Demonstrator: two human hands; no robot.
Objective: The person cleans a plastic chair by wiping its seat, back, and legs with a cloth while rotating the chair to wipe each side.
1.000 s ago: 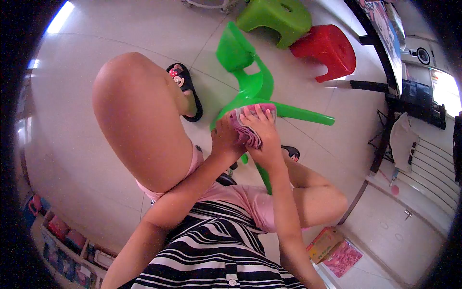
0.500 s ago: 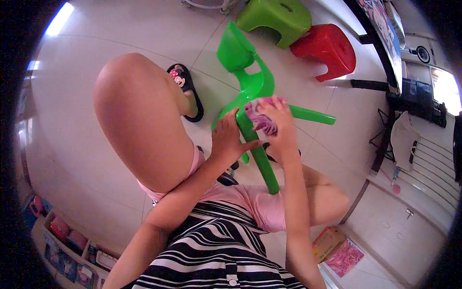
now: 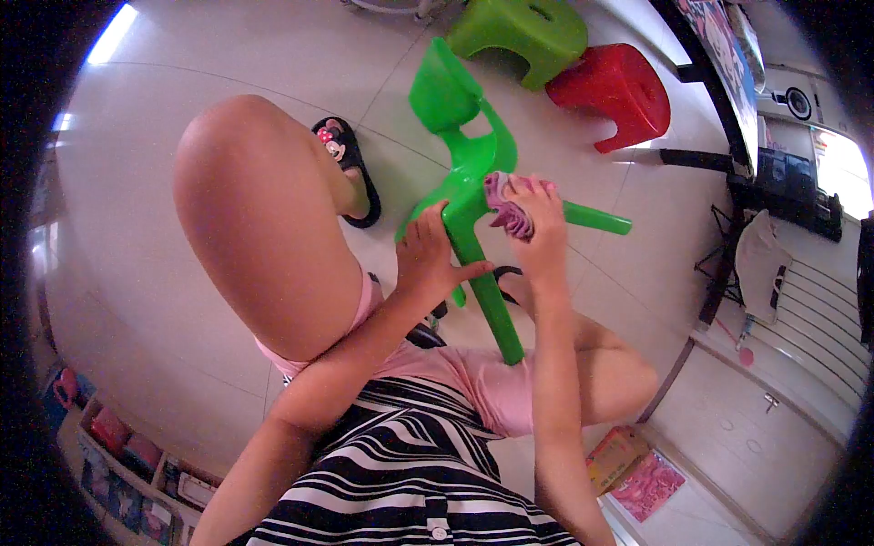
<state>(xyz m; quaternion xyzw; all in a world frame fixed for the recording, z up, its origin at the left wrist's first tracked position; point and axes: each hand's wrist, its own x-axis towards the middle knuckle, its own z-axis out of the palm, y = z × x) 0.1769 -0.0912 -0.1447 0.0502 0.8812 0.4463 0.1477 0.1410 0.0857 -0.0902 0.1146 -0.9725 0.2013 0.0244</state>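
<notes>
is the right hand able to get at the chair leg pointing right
Probably yes: the right hand, holding the cloth, is right by that chair leg, and nothing seems to block the way; the left hand is on another leg.

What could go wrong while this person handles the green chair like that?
The green chair is tipped, with the left hand holding it near a leg, so it might slip or roll. That leg reaches the lap and could poke it. The bunched cloth might slide from the right hand.
</notes>
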